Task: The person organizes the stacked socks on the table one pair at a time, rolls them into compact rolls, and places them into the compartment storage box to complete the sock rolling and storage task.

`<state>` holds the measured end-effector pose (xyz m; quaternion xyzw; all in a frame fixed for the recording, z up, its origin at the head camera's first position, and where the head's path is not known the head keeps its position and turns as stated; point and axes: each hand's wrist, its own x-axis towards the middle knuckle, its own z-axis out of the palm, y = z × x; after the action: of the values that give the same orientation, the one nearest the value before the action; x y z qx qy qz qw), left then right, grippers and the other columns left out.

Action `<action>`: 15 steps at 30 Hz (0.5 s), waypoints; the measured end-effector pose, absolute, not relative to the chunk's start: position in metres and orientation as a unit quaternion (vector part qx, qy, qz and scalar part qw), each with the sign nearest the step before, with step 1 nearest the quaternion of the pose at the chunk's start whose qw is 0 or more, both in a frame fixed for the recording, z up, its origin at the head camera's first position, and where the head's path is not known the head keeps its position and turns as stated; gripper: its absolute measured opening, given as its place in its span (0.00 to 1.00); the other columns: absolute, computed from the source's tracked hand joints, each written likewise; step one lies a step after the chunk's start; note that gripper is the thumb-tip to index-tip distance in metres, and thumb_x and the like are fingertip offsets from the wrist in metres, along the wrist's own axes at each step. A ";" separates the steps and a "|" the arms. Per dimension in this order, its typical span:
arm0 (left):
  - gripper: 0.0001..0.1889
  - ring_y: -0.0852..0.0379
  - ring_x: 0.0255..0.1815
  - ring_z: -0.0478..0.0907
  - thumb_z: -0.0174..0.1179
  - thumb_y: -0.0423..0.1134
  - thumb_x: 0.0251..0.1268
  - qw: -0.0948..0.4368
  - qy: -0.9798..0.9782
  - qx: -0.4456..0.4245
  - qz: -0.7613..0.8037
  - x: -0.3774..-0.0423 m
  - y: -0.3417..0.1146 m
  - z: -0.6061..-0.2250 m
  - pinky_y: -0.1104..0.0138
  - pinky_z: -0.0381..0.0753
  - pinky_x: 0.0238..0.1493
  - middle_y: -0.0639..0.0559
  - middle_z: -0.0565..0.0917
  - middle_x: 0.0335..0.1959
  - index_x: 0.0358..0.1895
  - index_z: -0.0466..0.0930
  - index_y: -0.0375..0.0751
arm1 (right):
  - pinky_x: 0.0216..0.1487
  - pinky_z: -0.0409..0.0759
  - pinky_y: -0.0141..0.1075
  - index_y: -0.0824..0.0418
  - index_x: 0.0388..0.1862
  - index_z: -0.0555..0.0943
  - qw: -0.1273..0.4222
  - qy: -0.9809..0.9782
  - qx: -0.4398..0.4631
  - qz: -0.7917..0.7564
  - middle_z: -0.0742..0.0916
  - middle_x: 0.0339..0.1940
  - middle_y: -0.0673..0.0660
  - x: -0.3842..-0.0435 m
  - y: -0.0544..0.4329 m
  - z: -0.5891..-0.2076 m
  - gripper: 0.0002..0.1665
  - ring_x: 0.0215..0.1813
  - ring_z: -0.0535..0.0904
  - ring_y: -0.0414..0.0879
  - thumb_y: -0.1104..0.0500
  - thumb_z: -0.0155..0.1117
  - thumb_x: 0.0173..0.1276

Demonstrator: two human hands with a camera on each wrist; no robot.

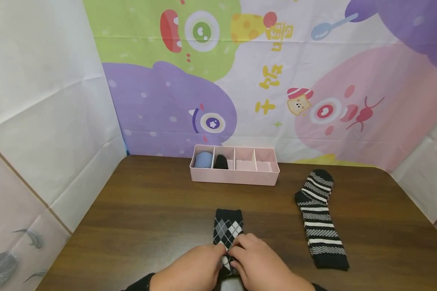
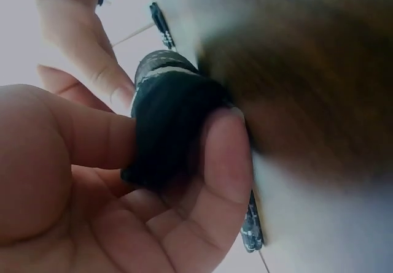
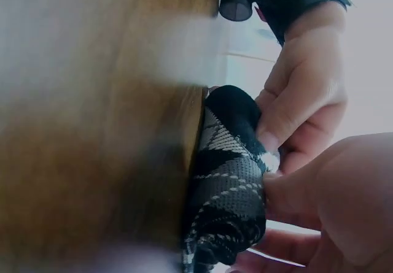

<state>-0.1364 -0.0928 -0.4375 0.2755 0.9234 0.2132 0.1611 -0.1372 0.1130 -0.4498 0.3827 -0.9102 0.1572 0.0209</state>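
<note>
A black, grey and white argyle sock lies lengthwise on the table, its plain black end pointing away from me. Both hands hold its near end, which is bunched into a roll. My left hand grips the roll from the left; in the left wrist view, thumb and fingers close around the dark sock fabric. From the other side my right hand pinches it, with the thumb pressed on the patterned roll in the right wrist view. The hands partly cover the rolled part in the head view.
A pink divided box stands at the table's back edge. Its left compartments hold a blue roll and a black roll. To the right lies a black-and-white striped sock. A cartoon-printed cloth hangs behind the wooden table.
</note>
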 end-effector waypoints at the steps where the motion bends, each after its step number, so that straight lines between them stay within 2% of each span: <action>1: 0.02 0.66 0.26 0.73 0.61 0.35 0.73 0.162 0.924 0.276 0.210 -0.136 -0.093 -0.438 0.68 0.77 0.33 0.62 0.78 0.28 0.41 0.80 0.47 | 0.52 0.79 0.41 0.54 0.47 0.87 0.038 -0.907 0.392 0.146 0.81 0.46 0.45 -0.137 0.113 -0.450 0.08 0.49 0.76 0.42 0.56 0.67 0.73; 4: 0.03 0.66 0.25 0.72 0.61 0.35 0.72 0.170 0.924 0.278 0.197 -0.136 -0.092 -0.439 0.68 0.75 0.31 0.62 0.76 0.26 0.38 0.80 0.47 | 0.47 0.79 0.39 0.56 0.43 0.88 0.079 -0.895 0.424 0.109 0.82 0.42 0.46 -0.135 0.112 -0.451 0.06 0.45 0.78 0.42 0.58 0.69 0.70; 6: 0.03 0.65 0.25 0.71 0.61 0.35 0.72 0.178 0.924 0.280 0.191 -0.135 -0.092 -0.439 0.68 0.74 0.30 0.62 0.75 0.26 0.38 0.80 0.46 | 0.45 0.79 0.37 0.57 0.43 0.88 0.078 -0.889 0.442 0.092 0.83 0.39 0.47 -0.134 0.112 -0.451 0.07 0.42 0.78 0.41 0.57 0.67 0.71; 8: 0.02 0.65 0.25 0.71 0.61 0.35 0.72 0.188 0.922 0.277 0.196 -0.135 -0.092 -0.438 0.68 0.74 0.31 0.62 0.74 0.27 0.38 0.82 0.46 | 0.45 0.80 0.35 0.58 0.44 0.87 0.051 -0.886 0.452 0.089 0.84 0.38 0.46 -0.134 0.112 -0.449 0.11 0.41 0.79 0.40 0.52 0.66 0.73; 11: 0.03 0.66 0.27 0.71 0.61 0.36 0.72 0.192 0.917 0.279 0.209 -0.134 -0.093 -0.438 0.69 0.75 0.33 0.62 0.74 0.29 0.39 0.82 0.45 | 0.49 0.80 0.34 0.60 0.52 0.86 -0.025 -0.889 0.446 0.101 0.85 0.41 0.46 -0.134 0.112 -0.445 0.21 0.44 0.79 0.38 0.45 0.66 0.72; 15: 0.03 0.68 0.32 0.72 0.61 0.38 0.73 0.157 0.916 0.308 0.201 -0.133 -0.096 -0.439 0.70 0.76 0.38 0.64 0.74 0.34 0.40 0.83 0.46 | 0.51 0.80 0.35 0.59 0.53 0.84 -0.087 -0.894 0.426 0.107 0.85 0.45 0.46 -0.134 0.111 -0.441 0.25 0.48 0.80 0.38 0.45 0.74 0.65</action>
<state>-0.1326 -0.0958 -0.4386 0.3080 0.9165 0.2012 0.1573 -0.1344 0.1112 -0.4412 0.4259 -0.8943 0.1070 -0.0865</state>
